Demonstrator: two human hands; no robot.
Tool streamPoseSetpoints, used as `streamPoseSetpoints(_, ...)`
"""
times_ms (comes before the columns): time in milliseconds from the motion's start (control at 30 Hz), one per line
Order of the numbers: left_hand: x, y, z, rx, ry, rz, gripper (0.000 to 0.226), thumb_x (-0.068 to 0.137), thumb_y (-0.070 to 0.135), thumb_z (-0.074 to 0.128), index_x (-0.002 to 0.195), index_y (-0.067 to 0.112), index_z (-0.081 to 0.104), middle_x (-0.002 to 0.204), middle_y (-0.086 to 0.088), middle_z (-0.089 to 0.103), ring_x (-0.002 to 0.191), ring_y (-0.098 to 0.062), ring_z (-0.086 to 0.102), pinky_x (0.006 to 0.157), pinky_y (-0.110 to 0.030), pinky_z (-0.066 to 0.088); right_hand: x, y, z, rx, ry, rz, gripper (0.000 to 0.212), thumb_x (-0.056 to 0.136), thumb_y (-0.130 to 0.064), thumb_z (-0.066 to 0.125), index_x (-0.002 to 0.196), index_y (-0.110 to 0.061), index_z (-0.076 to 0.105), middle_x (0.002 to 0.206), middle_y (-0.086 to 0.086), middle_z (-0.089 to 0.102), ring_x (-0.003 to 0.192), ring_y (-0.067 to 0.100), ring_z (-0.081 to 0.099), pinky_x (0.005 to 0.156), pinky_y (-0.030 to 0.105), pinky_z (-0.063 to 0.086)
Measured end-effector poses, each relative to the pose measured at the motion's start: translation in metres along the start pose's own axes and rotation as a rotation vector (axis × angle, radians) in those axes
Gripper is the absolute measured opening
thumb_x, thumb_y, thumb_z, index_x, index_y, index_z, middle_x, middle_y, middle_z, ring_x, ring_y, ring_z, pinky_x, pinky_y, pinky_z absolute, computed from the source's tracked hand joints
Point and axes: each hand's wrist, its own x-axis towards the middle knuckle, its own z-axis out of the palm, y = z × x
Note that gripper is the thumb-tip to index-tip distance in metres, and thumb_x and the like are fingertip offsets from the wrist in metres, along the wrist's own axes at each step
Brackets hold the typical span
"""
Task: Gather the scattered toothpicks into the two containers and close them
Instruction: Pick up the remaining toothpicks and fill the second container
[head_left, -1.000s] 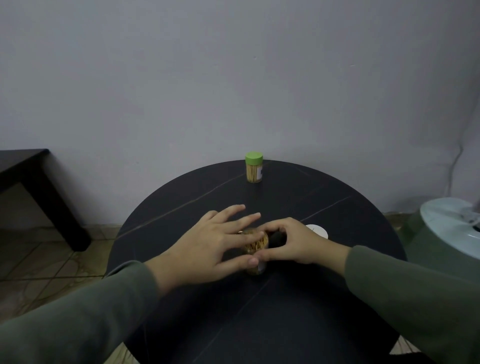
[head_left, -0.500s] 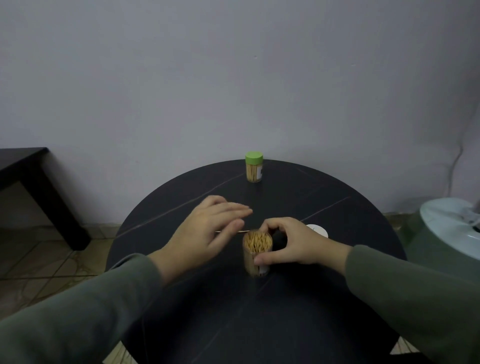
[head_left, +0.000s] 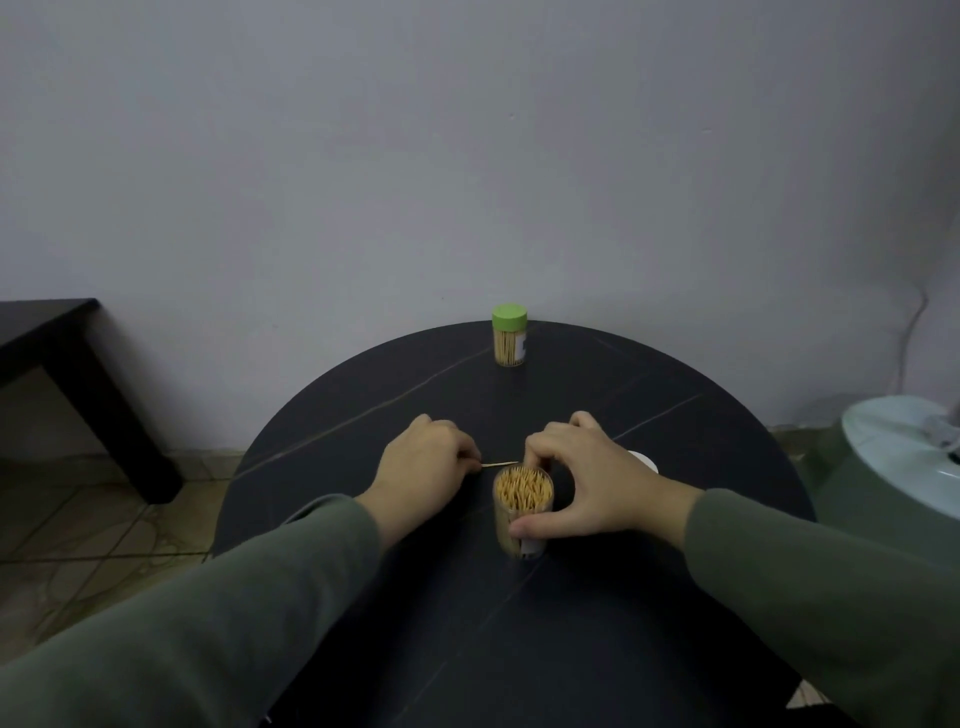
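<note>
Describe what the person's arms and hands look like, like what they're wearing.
Both arms are covered by long, dull olive-green sleeves of soft, plain fabric, with no visible logos or patterns. The left sleeve and right sleeve end at the wrists. The left hand and right hand are bare: no gloves, rings, watch or bracelets show in the head view.

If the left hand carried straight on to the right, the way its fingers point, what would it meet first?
Probably the open toothpick container gripped by the right hand. The left hand pinches a single toothpick whose far end already sits near the container's rim; depth there is unclear.
</note>
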Motion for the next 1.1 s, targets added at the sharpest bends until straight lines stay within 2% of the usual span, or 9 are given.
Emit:
streamPoseSetpoints(100, 0.01, 0.005, -0.006, 0.056, -0.108, -0.004, 0.019, 0.097, 0.033, 0.054, 0.109, 0.026, 0.066, 0.115, 0.005, 0.06, 0.108, -0.017, 0.045, 0.089, -0.03, 0.045, 0.0, -0.002, 0.0, -0.009, 0.008, -0.018, 0.056, 0.06, -0.073, 0.068, 0.081, -0.022, 0.057, 0.083, -0.008, 0.057, 0.087, 0.005, 0.042, 0.078, 0.012, 0.026)
streamPoseSetpoints(267, 0.017, 0.017, -0.006, 0.364, -0.364, 0.058, 0.035, 0.101, 0.026, 0.039, 0.129, 0.007, 0.049, 0.129, -0.011, 0.05, 0.114, -0.026, 0.043, 0.099, -0.036, 0.041, -0.004, -0.004, -0.002, -0.002, 0.02, -0.012, 0.051, 0.064, -0.066, 0.072, 0.081, -0.022, 0.056, 0.083, -0.009, 0.056, 0.091, 0.0, 0.039, 0.076, 0.01, 0.024)
streamPoseSetpoints(367, 0.012, 0.024, -0.009, 0.374, -0.342, 0.068, 0.039, 0.101, 0.026, 0.038, 0.134, 0.004, 0.043, 0.132, -0.013, 0.046, 0.117, -0.027, 0.041, 0.097, -0.035, 0.043, -0.007, -0.005, -0.004, -0.015, 0.02, -0.003, 0.05, 0.066, -0.062, 0.075, 0.084, -0.019, 0.058, 0.084, -0.007, 0.057, 0.093, 0.001, 0.039, 0.076, 0.01, 0.024)
streamPoseSetpoints(533, 0.01, 0.017, -0.012, -0.079, -0.178, -0.025, 0.013, 0.098, 0.022, 0.049, 0.109, 0.027, 0.051, 0.112, -0.001, 0.053, 0.102, -0.015, 0.048, 0.087, -0.028, 0.044, -0.008, -0.007, -0.008, -0.037, 0.011, 0.046, 0.053, 0.065, -0.064, 0.075, 0.087, -0.018, 0.058, 0.088, -0.006, 0.057, 0.088, 0.005, 0.039, 0.073, 0.012, 0.026)
streamPoseSetpoints(633, 0.012, 0.016, -0.018, -0.182, -0.017, -0.064, 0.023, 0.099, 0.026, 0.048, 0.117, 0.038, 0.058, 0.111, 0.009, 0.054, 0.109, -0.013, 0.044, 0.095, -0.034, 0.035, -0.009, -0.008, -0.01, -0.029, 0.006, 0.059, 0.053, 0.066, -0.063, 0.075, 0.088, -0.018, 0.058, 0.087, -0.008, 0.056, 0.085, 0.001, 0.038, 0.071, 0.011, 0.025)
streamPoseSetpoints(700, 0.012, 0.018, -0.023, -0.231, 0.08, -0.051, 0.028, 0.1, 0.023, 0.048, 0.117, 0.039, 0.062, 0.102, 0.015, 0.056, 0.105, -0.012, 0.043, 0.094, -0.039, 0.033, -0.01, -0.008, -0.011, -0.028, -0.001, 0.062, 0.052, 0.067, -0.061, 0.076, 0.089, -0.018, 0.059, 0.087, -0.009, 0.056, 0.085, 0.0, 0.041, 0.071, 0.008, 0.024)
streamPoseSetpoints(867, -0.003, 0.034, -0.04, -0.871, 0.136, 0.014, 0.02, 0.097, 0.015, 0.053, 0.095, 0.033, 0.061, 0.09, 0.007, 0.068, 0.091, -0.004, 0.063, 0.089, -0.028, 0.05, -0.009, -0.007, -0.011, -0.027, 0.005, 0.048, 0.052, 0.066, -0.066, 0.072, 0.086, -0.02, 0.059, 0.085, -0.01, 0.059, 0.083, 0.006, 0.048, 0.076, 0.012, 0.026)
streamPoseSetpoints(1000, -0.014, 0.043, -0.043, -0.977, 0.111, 0.192, 0.018, 0.094, 0.012, 0.059, 0.103, 0.026, 0.063, 0.084, 0.006, 0.069, 0.09, -0.012, 0.068, 0.085, -0.028, 0.054, -0.008, -0.007, -0.01, -0.026, -0.003, 0.051, 0.064, 0.062, -0.076, 0.062, 0.093, -0.021, 0.062, 0.089, -0.01, 0.062, 0.082, 0.005, 0.051, 0.08, 0.014, 0.028)
streamPoseSetpoints(1100, -0.021, 0.043, -0.036, -0.837, 0.138, 0.317, 0.033, 0.091, 0.009, 0.063, 0.119, 0.026, 0.057, 0.082, 0.007, 0.066, 0.085, -0.006, 0.066, 0.075, -0.015, 0.049, -0.008, -0.005, -0.007, -0.011, -0.014, 0.049, 0.072, 0.06, -0.083, 0.054, 0.098, -0.022, 0.062, 0.092, -0.01, 0.064, 0.082, 0.006, 0.055, 0.086, 0.021, 0.032)
